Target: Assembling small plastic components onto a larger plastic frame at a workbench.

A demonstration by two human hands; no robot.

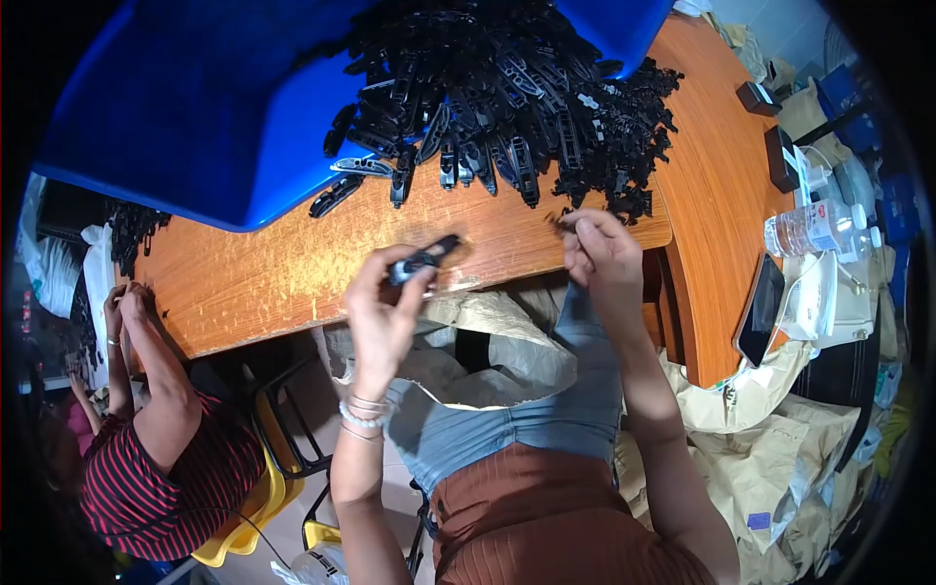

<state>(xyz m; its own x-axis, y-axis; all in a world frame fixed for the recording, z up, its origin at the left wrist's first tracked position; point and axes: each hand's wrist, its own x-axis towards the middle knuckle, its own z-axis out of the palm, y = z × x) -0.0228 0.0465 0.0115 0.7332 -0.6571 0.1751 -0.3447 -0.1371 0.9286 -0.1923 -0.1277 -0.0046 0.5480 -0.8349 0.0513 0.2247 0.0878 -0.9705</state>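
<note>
My left hand (378, 307), with a beaded bracelet at the wrist, grips a long black plastic part (427, 259) between thumb and fingers just above the table's near edge. Motion blurs the part somewhat. To its right, my right hand (606, 252) is closed in a pinch on a small dark piece (561, 224), too small and blurred to make out fully. Beyond both hands lies a heap of long black plastic parts (478, 117), some hollow with slots. Small black pieces (639, 127) are heaped at its right side, nearest to my right hand.
A large blue bin (195, 136) tips over the table (263, 278). Below my hands, an open sack (531, 375) rests at my lap. A phone (759, 310) and water bottles (804, 232) are on the right. At left, a person in a striped top (171, 478) works.
</note>
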